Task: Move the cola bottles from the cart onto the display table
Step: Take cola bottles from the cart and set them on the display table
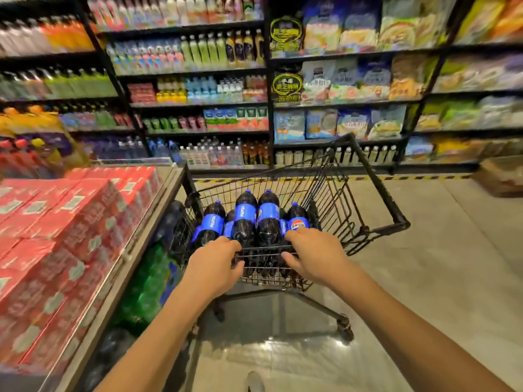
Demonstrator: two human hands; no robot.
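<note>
Several dark cola bottles [244, 219] with blue labels and caps lie side by side in a black wire cart [334, 199], caps pointing away from me. My left hand [215, 264] grips the cart's near rim, fingers curled over the wire in front of the left bottles and thumb underneath. My right hand [314, 254] holds the same rim further right, its fingertips against the rightmost bottle [297, 219]. The display table [141, 239] runs along the left, right beside the cart, and its top carries red cartons [65, 239].
Green and dark bottles [147, 290] are stored under the table's edge. Shelves of drinks and snack bags [268, 89] fill the back wall behind a yellow-black floor stripe. A cardboard box [501, 176] sits on the floor at far right. Grey floor lies right of the cart.
</note>
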